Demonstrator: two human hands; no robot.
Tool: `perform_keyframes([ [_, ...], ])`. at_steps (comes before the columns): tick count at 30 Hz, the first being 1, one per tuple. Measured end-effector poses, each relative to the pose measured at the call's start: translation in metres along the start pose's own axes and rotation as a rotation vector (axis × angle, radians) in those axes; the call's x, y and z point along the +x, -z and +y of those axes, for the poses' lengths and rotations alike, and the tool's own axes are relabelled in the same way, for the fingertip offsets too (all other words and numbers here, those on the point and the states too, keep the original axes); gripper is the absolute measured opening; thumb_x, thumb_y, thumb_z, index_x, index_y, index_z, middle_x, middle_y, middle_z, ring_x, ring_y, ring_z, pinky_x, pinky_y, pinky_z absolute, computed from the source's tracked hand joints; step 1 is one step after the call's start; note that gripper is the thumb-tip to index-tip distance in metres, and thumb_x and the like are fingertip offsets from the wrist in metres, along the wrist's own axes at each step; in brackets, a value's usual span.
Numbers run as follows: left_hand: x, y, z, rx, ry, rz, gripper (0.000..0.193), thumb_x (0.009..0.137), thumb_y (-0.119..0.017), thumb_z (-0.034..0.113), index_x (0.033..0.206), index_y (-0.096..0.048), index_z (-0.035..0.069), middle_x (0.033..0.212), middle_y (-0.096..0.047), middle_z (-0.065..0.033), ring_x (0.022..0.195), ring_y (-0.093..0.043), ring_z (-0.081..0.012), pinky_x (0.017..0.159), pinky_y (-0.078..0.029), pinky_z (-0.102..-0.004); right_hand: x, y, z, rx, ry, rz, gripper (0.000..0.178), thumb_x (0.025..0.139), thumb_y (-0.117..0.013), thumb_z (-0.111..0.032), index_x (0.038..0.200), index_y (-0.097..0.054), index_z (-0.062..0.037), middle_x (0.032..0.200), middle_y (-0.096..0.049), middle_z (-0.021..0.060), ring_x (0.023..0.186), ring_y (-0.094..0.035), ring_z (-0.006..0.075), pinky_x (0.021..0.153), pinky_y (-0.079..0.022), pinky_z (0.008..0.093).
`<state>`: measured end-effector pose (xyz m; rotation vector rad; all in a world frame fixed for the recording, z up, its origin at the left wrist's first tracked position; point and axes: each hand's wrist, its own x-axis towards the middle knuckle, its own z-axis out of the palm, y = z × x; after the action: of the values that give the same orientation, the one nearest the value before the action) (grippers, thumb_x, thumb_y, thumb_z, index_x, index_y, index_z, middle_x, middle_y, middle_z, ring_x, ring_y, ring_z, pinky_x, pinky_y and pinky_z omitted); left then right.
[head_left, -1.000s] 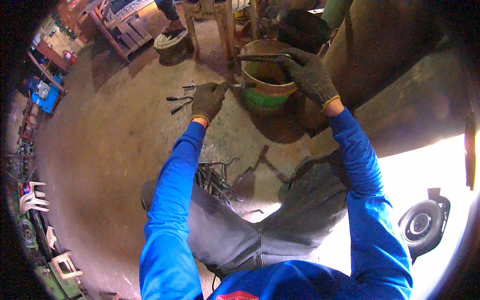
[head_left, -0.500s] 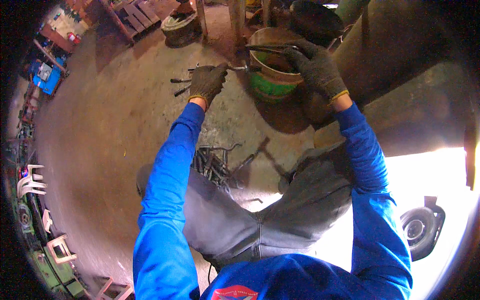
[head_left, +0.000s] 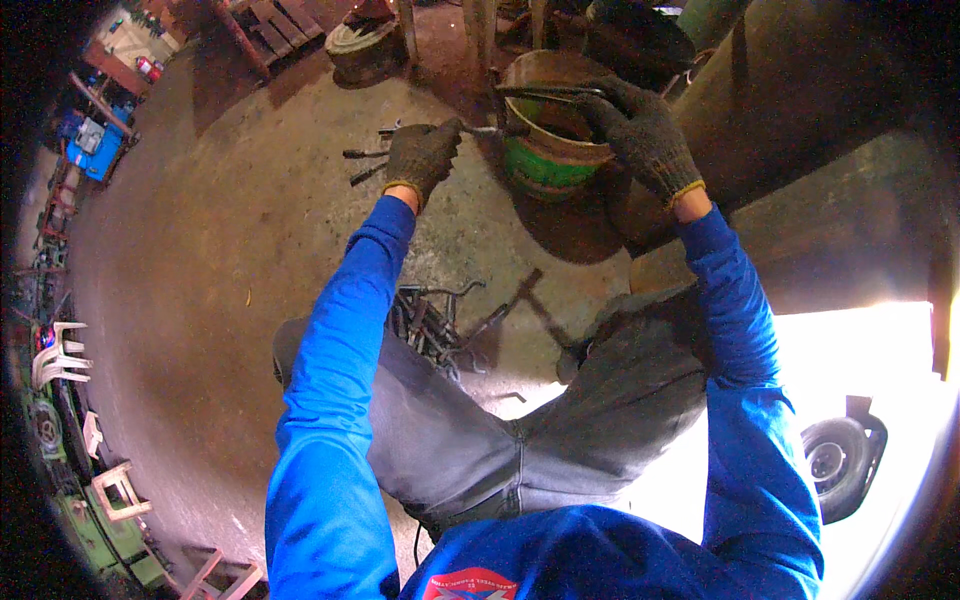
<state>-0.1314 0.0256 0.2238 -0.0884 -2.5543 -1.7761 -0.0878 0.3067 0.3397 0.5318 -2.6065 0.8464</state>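
Note:
My left hand point(head_left: 424, 158), in a dark knit glove, is closed around a thin metal rod point(head_left: 484, 130) with a darker, thicker end that points right, against or in front of the green bucket's side; contact cannot be told. The open-topped bucket point(head_left: 545, 176) has a pale rim and dark contents. My right hand point(head_left: 640, 135), gloved too, grips a long, dark, two-armed tool like tongs point(head_left: 545, 92), held level above the bucket's opening with its tips toward the left. Several dark-handled metal pieces point(head_left: 366, 155) lie on the floor beside my left hand.
A heap of metal rods and bent pieces point(head_left: 430, 325) lies on the floor between my legs. A large dark cylinder point(head_left: 790, 90) runs along the right. Behind stands a round pale-topped drum point(head_left: 362, 50); a wheel point(head_left: 838, 460) is at lower right, white plastic chairs point(head_left: 62, 355) far left.
The view shifts slightly. Both hands keep their grips, and the rod and the two-armed tool stay almost where they were relative to the bucket.

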Motion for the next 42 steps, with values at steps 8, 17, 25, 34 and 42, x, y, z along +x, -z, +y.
perform_keyframes([
  [8, 0.0, -0.003, 0.001, -0.034, 0.014, -0.03, 0.042, 0.085, -0.061, 0.038, 0.075, -0.067, -0.002, 0.066, -0.063, -0.0094, 0.052, -0.057, -0.0171, 0.051, -0.046, -0.0315, -0.002, 0.006, -0.005, 0.046, -0.043, -0.023, 0.029, 0.094, -0.056, -0.02, 0.113, -0.065, -0.0015, 0.104, -0.07, 0.0114, 0.092, -0.064, 0.0176, 0.084, -0.05, 0.0314],
  [17, 0.01, -0.001, -0.027, 0.021, -0.206, 0.022, 0.041, 0.085, -0.061, 0.039, 0.078, -0.068, -0.001, 0.068, -0.064, -0.0101, 0.054, -0.057, -0.0182, 0.052, -0.046, -0.0315, -0.001, 0.004, -0.006, 0.079, 0.001, -0.022, 0.027, 0.093, -0.056, -0.02, 0.112, -0.065, -0.0038, 0.101, -0.07, 0.0092, 0.089, -0.063, 0.0158, 0.082, -0.05, 0.0311],
  [25, 0.007, 0.004, -0.013, 0.432, -0.501, 0.113, 0.046, 0.085, -0.059, 0.046, 0.09, -0.072, 0.002, 0.086, -0.069, -0.018, 0.077, -0.066, -0.0319, 0.072, -0.05, -0.041, -0.002, 0.006, -0.004, 0.149, -0.08, -0.036, 0.028, 0.093, -0.056, -0.02, 0.113, -0.065, -0.0021, 0.102, -0.069, 0.008, 0.088, -0.063, 0.0164, 0.081, -0.05, 0.031],
  [34, -0.018, 0.015, 0.035, 0.544, -0.423, 0.019, 0.044, 0.087, -0.06, 0.045, 0.098, -0.071, 0.004, 0.099, -0.069, -0.0167, 0.092, -0.064, -0.0354, 0.084, -0.049, -0.0405, 0.0, 0.009, 0.004, 0.018, -0.008, -0.044, 0.029, 0.094, -0.055, -0.021, 0.113, -0.065, -0.0018, 0.107, -0.068, 0.0101, 0.094, -0.063, 0.0182, 0.087, -0.049, 0.0313],
  [42, -0.024, 0.015, 0.038, 0.49, -0.415, -0.038, 0.042, 0.083, -0.066, 0.043, 0.098, -0.072, 0.004, 0.099, -0.069, -0.0173, 0.09, -0.066, -0.0331, 0.083, -0.05, -0.0392, 0.001, 0.004, 0.01, 0.2, -0.046, -0.026, 0.028, 0.095, -0.055, -0.02, 0.115, -0.064, -0.0032, 0.105, -0.068, 0.0074, 0.091, -0.062, 0.0149, 0.084, -0.05, 0.0281],
])
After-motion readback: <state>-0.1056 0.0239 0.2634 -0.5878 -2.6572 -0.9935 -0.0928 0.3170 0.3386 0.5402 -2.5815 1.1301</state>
